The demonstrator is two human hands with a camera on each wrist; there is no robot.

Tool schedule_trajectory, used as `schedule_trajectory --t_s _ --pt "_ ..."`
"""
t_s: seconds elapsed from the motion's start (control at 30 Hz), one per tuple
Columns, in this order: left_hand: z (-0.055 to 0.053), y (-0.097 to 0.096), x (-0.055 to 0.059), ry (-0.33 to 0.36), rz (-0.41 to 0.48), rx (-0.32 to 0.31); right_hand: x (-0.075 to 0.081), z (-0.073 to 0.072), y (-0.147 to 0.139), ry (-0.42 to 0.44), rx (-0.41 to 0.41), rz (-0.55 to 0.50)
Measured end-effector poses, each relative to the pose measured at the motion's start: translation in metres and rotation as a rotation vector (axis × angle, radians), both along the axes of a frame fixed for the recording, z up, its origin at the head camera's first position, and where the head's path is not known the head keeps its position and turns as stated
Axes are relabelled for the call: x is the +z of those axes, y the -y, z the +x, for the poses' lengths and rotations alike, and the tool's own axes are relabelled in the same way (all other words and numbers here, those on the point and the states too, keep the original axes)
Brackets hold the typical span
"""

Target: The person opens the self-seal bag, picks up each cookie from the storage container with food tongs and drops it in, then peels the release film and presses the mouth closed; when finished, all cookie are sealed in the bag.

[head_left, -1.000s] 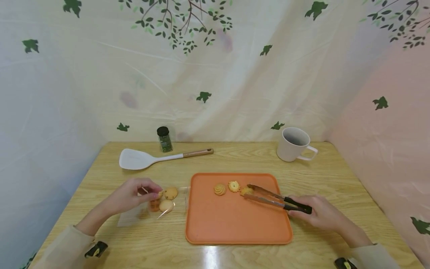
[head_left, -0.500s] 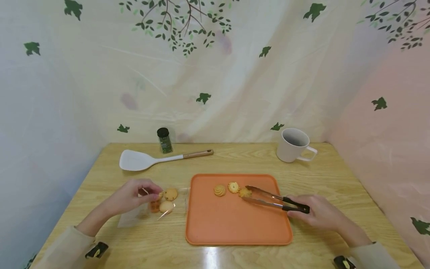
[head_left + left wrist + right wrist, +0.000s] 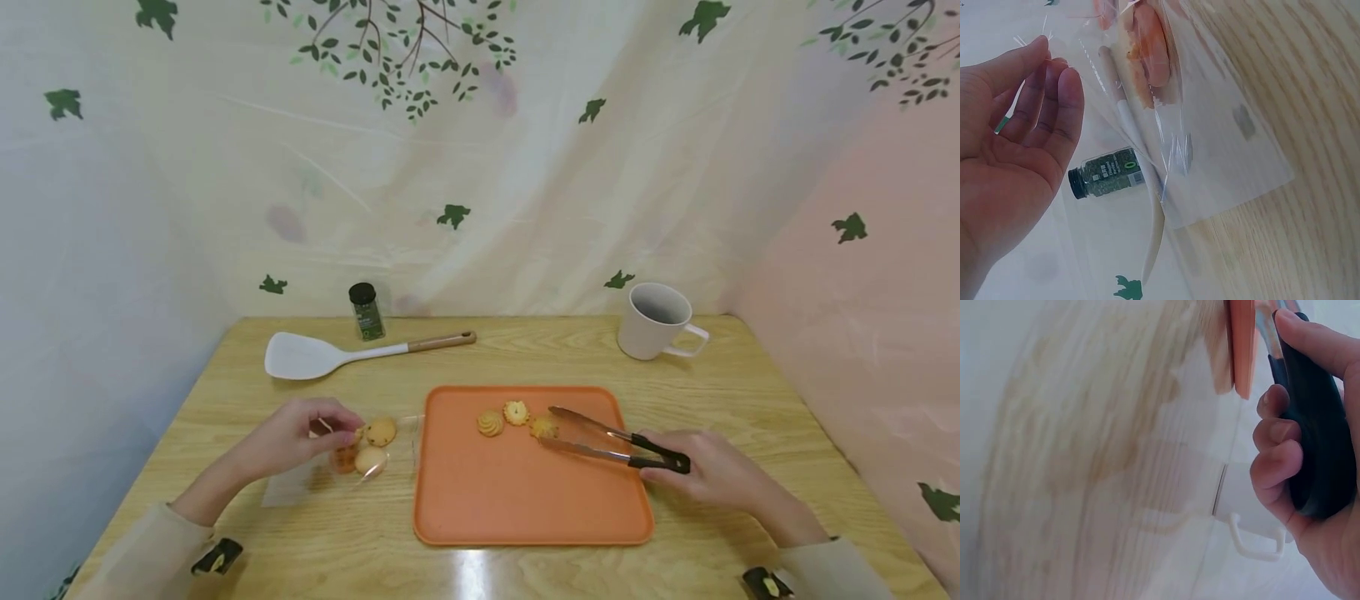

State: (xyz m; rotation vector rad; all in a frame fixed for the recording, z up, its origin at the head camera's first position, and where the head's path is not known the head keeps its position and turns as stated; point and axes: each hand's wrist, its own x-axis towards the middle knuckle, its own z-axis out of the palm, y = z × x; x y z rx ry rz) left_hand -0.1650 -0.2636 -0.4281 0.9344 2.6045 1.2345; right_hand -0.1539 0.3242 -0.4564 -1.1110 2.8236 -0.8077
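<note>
My left hand [image 3: 303, 437] pinches the edge of a clear plastic bag [image 3: 1229, 162] between thumb and fingertips. Several cookies [image 3: 381, 432] of different kinds lie inside the bag, left of an orange tray [image 3: 525, 508]. Wrapped round the black handles of metal tongs [image 3: 660, 460] is my right hand [image 3: 708, 471]. The tong arms stand apart over the tray, their tips on either side of a round cookie [image 3: 544, 427]. Beside it on the tray lie a flower-edged cookie [image 3: 516, 412] and a swirl cookie [image 3: 491, 423]. The right wrist view shows the fingers curled round the handle.
A white spatula [image 3: 307, 357] with a wooden handle lies behind the bag. Near the back edge stand a spice jar [image 3: 367, 312] with a black lid and, at right, a white mug [image 3: 651, 325]. A patterned cloth hangs behind the table.
The tongs have shifted slightly left, and the cookie between their tips has moved left with them. The flower-edged cookie has slid a little left and away. My left hand stays in place.
</note>
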Motion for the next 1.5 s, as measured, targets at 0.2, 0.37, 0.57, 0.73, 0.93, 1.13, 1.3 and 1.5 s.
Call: schedule_trajectory --t_s 0.2,0.37,0.57,0.73,0.93,1.13,1.3,1.5 --pt "0.001 0.000 0.000 0.000 0.005 0.000 0.003 -0.001 0.006 -0.016 -0.003 0.019" --pt "0.001 0.000 0.000 -0.002 0.007 -0.001 0.005 0.000 0.008 -0.012 0.017 -0.001" --pt "0.002 0.000 0.000 0.000 0.006 -0.002 0.005 0.000 0.006 0.011 0.022 -0.033" --pt "0.002 0.000 0.000 -0.009 0.009 -0.010 0.008 -0.001 0.009 0.007 0.014 -0.025" --pt "0.000 0.000 0.000 -0.017 0.013 -0.020 0.018 -0.009 0.034 -0.010 0.052 0.007" --pt "0.000 0.000 0.001 -0.009 0.011 -0.019 0.030 -0.025 0.079 -0.029 0.179 0.042" --pt "0.000 0.000 0.002 -0.006 0.015 -0.019 0.035 -0.041 0.120 0.025 0.275 0.036" --pt "0.002 0.000 0.003 -0.011 0.026 -0.027 0.036 -0.055 0.161 0.050 0.339 0.061"
